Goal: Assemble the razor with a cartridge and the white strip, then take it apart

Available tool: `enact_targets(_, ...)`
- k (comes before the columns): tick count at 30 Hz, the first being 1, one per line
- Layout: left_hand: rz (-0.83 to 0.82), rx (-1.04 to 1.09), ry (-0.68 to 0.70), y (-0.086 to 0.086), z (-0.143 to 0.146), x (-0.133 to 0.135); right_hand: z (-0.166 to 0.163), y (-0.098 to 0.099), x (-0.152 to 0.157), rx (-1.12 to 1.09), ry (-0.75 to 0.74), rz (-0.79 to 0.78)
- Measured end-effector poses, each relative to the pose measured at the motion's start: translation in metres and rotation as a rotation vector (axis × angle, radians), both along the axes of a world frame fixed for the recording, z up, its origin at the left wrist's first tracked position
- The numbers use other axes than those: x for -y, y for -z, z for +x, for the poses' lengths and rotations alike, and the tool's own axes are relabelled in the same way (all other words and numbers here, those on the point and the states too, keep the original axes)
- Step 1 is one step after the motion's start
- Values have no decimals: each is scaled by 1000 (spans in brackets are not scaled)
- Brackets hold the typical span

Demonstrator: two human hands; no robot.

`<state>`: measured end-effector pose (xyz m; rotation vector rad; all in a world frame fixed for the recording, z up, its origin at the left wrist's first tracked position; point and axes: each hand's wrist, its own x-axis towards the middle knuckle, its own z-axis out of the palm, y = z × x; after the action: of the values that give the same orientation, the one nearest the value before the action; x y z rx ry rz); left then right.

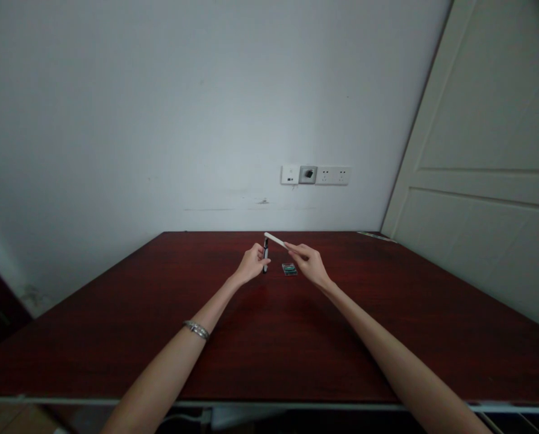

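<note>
- Bracelet [197, 330] is sitting on the left wrist, clear of the table [115, 325]. Both arms are stretching far out with neither forearm resting on anything, so I judge a tremor at full reach could be spoiling any fine alignment.
- Further out, the left hand [251, 264] is closing around a dark stick [265, 253] and holding it upright. I cannot tell whether its lower tip is touching the table. If it isn't, nothing is steadying it.
- Over there the right hand [311, 263] is pinching one end of a white strip [275, 240], whose free end is angling over the top of the dark stick. A fingertip grip that far back could be letting the strip twist or slip.
- A small packet [289, 269] is lying on the table between the hands, just beside the right one, and a stray knuckle could be knocking it away.
- Beyond, the wall sockets [317, 175] and the door [486, 150] are standing well apart, threatening nothing.
</note>
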<state>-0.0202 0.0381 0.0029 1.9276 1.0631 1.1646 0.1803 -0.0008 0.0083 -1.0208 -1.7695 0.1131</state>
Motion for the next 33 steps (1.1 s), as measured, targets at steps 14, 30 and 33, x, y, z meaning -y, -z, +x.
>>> enact_targets(14, -297, 130, 101, -15, 1, 12, 22, -18, -24, -100, -12, 25)
enact_targets(30, -323, 122, 182, -16, 2, 15, 21, -16, -32, 113, 71, -15)
enact_targets(33, -323, 119, 187, -16, 2, 15, 21, -15, -30, 101, 54, -16)
